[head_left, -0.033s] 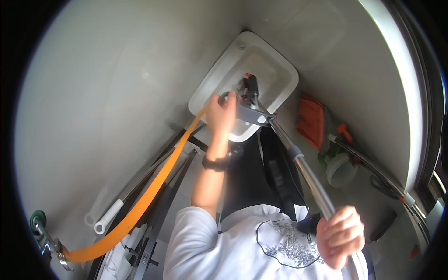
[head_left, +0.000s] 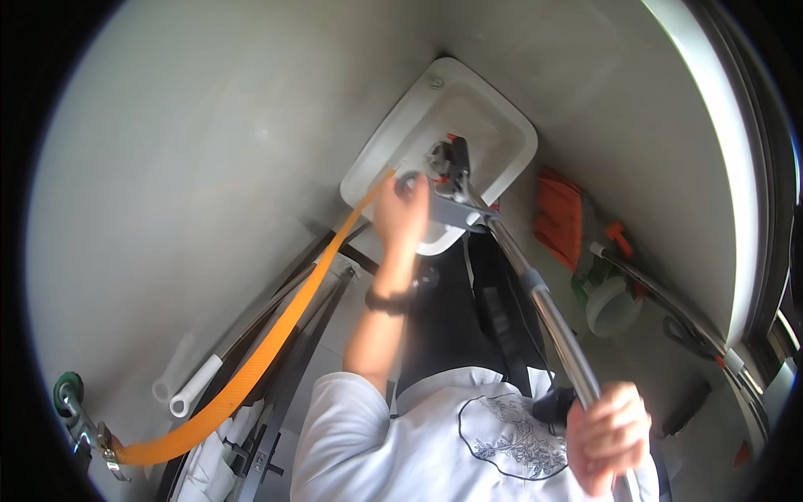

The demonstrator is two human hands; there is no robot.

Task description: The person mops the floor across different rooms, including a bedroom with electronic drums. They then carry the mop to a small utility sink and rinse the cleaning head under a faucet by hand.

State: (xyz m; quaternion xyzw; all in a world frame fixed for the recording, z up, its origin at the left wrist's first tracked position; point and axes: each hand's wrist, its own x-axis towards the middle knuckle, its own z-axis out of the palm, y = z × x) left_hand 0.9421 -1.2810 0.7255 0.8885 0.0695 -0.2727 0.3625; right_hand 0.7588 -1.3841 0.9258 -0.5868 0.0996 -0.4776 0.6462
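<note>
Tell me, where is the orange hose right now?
In the head view the orange hose runs along the left side, from a metal clamp at the lower left up to the white sink, ending by the left hand.

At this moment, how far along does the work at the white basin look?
Done: the orange flat hose already runs up to the white square basin. In hand: the left hand is at the hose end by the basin's metal fitting; the right hand grips the long silver metal handle. Whether anything is tightened cannot be told.
</note>
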